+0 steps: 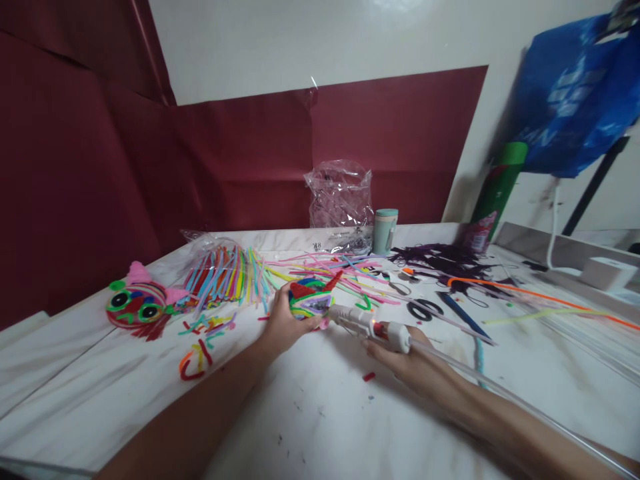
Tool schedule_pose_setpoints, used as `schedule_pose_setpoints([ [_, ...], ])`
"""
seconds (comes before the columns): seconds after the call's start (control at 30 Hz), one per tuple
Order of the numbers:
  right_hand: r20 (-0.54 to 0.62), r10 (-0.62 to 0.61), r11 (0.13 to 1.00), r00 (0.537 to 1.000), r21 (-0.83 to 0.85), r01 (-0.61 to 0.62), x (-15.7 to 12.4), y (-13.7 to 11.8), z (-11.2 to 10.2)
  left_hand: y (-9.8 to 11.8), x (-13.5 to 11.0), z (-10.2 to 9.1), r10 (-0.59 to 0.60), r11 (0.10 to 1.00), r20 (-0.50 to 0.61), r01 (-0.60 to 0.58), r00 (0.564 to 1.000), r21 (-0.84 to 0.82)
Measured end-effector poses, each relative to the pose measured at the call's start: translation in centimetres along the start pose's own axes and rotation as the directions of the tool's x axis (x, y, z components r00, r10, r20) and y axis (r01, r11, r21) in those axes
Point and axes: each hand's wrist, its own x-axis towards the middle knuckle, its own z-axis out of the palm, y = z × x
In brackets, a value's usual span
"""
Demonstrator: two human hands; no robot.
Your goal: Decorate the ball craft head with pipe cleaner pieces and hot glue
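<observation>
My left hand (281,327) is closed round a small multicoloured pipe-cleaner figure (310,298) with a red tip, held just above the white table (320,413). My right hand (407,363) grips a white glue gun (373,327). Its nozzle points left and touches the figure's lower right side. A clear glue stick (500,393) trails back from the gun along my right forearm.
A finished pipe-cleaner fish face (137,305) lies at the left. A bag of coloured pipe cleaners (225,273), loose strands, black scissors (425,309), a teal cup (385,230), a clear plastic bag (341,197), a dark purple heap (435,259) and a green can (495,193) fill the back.
</observation>
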Motion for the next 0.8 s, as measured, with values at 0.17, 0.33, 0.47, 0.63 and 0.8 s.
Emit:
schedule_pose_setpoints([
  [0.17, 0.002, -0.002, 1.000, 1.000, -0.028, 0.002, 0.2, 0.3, 0.1, 0.1, 0.0, 0.0, -0.001, 1.000, 0.000, 0.001, 1.000, 0.013],
  [0.33, -0.010, -0.007, 1.000, 1.000, -0.018, 0.007, 0.2, 0.6, 0.3, 0.1, 0.1, 0.0, 0.010, 1.000, -0.019, -0.010, 1.000, 0.024],
  [0.47, 0.008, -0.006, 1.000, 1.000, 0.015, 0.006, 0.1, 0.1, -0.1, 0.1, 0.0, 0.0, 0.020, 0.999, -0.001, -0.020, 1.000, 0.027],
  [0.63, -0.011, 0.014, 0.999, 1.000, 0.028, -0.014, 0.1, 0.2, -0.1, 0.1, -0.1, 0.0, 0.029, 0.999, 0.021, -0.030, 0.999, 0.029],
  [0.8, 0.016, 0.005, 0.997, 1.000, 0.079, -0.006, 0.3, 1.1, 0.3, 0.3, 0.1, 0.0, 0.002, 1.000, -0.018, -0.001, 1.000, 0.014],
])
